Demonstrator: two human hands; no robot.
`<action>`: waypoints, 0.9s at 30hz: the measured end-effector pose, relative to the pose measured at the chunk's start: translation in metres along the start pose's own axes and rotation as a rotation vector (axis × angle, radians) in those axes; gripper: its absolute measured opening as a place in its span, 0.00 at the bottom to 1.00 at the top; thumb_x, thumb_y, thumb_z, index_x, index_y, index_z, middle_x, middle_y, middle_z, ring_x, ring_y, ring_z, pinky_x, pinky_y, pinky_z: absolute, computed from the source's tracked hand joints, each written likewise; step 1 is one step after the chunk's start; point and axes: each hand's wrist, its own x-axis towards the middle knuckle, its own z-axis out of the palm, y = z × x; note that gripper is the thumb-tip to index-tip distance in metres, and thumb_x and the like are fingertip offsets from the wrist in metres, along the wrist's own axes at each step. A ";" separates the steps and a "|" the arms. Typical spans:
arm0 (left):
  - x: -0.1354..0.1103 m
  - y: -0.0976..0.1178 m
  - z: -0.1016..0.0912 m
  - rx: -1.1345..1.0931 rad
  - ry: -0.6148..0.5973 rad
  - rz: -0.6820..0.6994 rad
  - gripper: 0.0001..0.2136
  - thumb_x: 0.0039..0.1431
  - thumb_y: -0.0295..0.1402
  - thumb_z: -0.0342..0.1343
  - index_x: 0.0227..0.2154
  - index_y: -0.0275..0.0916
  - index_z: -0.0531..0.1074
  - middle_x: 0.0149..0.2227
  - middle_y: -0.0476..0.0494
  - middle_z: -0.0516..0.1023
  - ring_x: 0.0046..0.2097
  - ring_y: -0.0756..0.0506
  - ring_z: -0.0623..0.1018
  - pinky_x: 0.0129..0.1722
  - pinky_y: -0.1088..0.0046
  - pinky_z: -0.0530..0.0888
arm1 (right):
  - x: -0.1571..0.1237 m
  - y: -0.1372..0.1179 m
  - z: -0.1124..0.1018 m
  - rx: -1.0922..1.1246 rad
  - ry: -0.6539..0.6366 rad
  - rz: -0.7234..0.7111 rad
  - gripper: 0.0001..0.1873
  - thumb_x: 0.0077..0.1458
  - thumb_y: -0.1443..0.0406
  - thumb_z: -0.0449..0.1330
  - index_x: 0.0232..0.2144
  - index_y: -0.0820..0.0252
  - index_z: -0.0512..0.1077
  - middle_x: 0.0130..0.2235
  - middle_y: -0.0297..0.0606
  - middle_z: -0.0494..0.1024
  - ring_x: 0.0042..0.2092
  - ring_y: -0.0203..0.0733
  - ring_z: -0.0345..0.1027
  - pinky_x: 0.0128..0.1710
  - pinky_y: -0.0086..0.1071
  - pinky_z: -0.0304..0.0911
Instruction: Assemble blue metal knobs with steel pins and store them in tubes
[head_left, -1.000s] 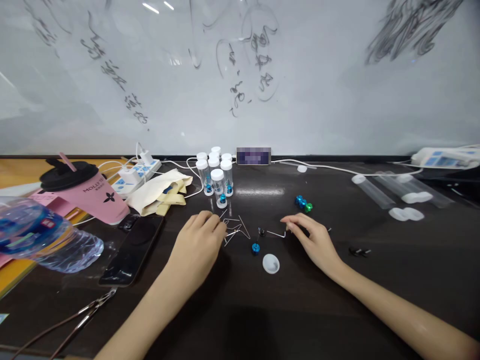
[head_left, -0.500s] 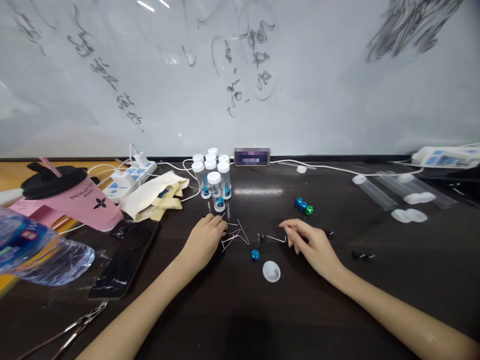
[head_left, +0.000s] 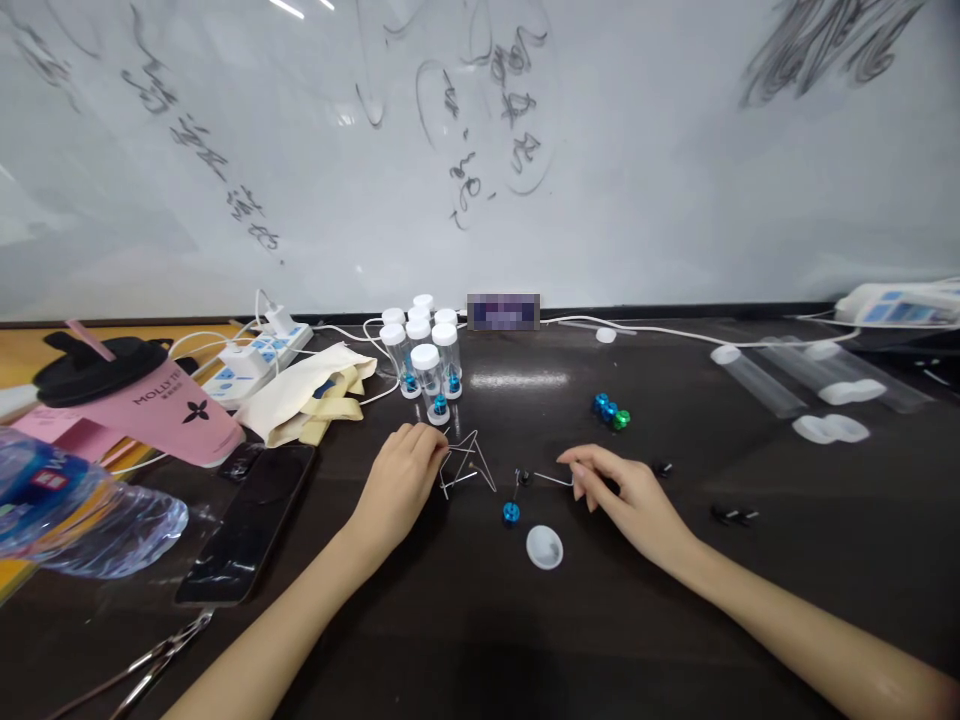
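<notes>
My left hand rests on the dark table with its fingers pinched at the edge of several thin bent metal wires; its fingertips are partly hidden. My right hand hovers or rests lightly at the right, fingers loosely curled and apart, beside the bent end of an L-shaped metal rod. Between the hands lie a small black part and a blue metallic knob-like piece with a thin stem. A round white cap sits nearer to me.
Several clear tubes with white caps stand behind my left hand. Blue and green metal pieces lie behind my right hand, black parts beyond it. Empty tubes lie far right. Phone, pliers and pink cup are left.
The wires beside my left hand have shifted and now spread into a wider angular shape. My left hand has moved slightly left; my right hand keeps nearly the same pose. The view has shifted slightly.
</notes>
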 end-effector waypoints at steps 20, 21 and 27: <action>0.000 -0.009 0.002 0.036 -0.208 -0.099 0.08 0.63 0.25 0.48 0.30 0.38 0.69 0.33 0.45 0.74 0.38 0.43 0.71 0.40 0.66 0.67 | 0.002 -0.003 0.000 -0.137 -0.063 -0.049 0.11 0.65 0.62 0.49 0.40 0.55 0.71 0.28 0.31 0.75 0.28 0.38 0.70 0.36 0.33 0.61; -0.001 -0.008 0.002 0.025 -0.210 -0.100 0.08 0.63 0.25 0.49 0.30 0.38 0.69 0.33 0.45 0.74 0.38 0.43 0.71 0.40 0.67 0.67 | 0.003 -0.004 0.000 -0.148 -0.064 -0.054 0.11 0.65 0.62 0.49 0.40 0.55 0.72 0.28 0.30 0.75 0.28 0.38 0.70 0.37 0.33 0.60; -0.001 -0.006 -0.001 0.014 -0.233 -0.111 0.07 0.61 0.24 0.51 0.29 0.38 0.69 0.34 0.44 0.74 0.38 0.43 0.72 0.40 0.67 0.68 | 0.003 -0.004 0.000 -0.181 -0.069 -0.071 0.11 0.65 0.63 0.49 0.41 0.54 0.71 0.28 0.29 0.75 0.29 0.38 0.70 0.45 0.37 0.57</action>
